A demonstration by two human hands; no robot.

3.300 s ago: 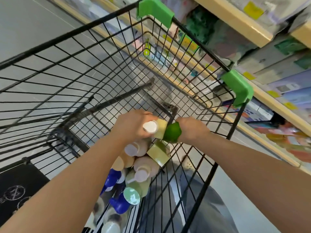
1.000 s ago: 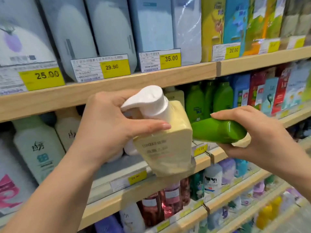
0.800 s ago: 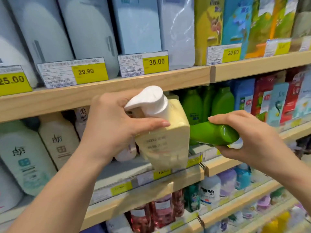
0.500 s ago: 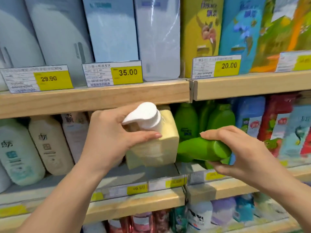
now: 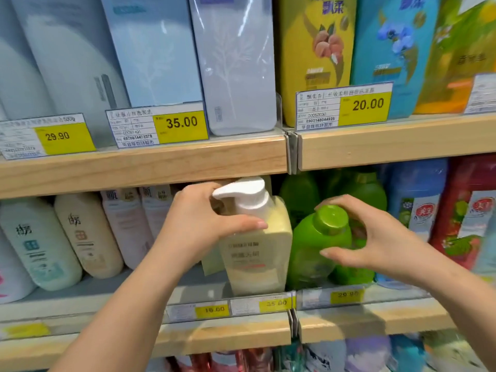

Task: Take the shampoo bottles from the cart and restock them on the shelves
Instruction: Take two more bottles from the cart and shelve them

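Only one view here, the head camera, and we're looking straight at store shelves. In the middle of the frame our left hand [image 5: 204, 226] grips the yellow pump bottle [image 5: 257, 253] round its neck, thumb across the front just under the white pump head [image 5: 243, 193]. The bottle stands upright on the middle shelf [image 5: 80, 302], right at the front edge above the price tag reading 35.00 [image 5: 274, 303].

Just to the right, touching or nearly touching it, is the green bottle [image 5: 319, 245], also upright on that shelf. Our right hand [image 5: 375, 237] curves around it with fingers over the back near the green cap [image 5: 330, 220] and the thumb low in front. The fingers look fairly loose and spread, and we honestly can't tell if they're really gripping the bottle or only cupped around it.

More green bottles [image 5: 370, 191] stand behind that one. On the left of the frame, same shelf, there's a row of cream and pale bottles [image 5: 86, 234] leaning back. To the right are blue and red packs [image 5: 467, 210].

The upper shelf [image 5: 150, 162] runs across the frame with tall pale blue boxes [image 5: 158, 49] on the left and a yellow bottle [image 5: 316, 55] on the right. Yellow price tags read 29.90 [image 5: 57, 136], 35.00 [image 5: 182, 122] and 20.00 [image 5: 368, 104]. At the very bottom a lower shelf shows more bottles, too blurry to make out.
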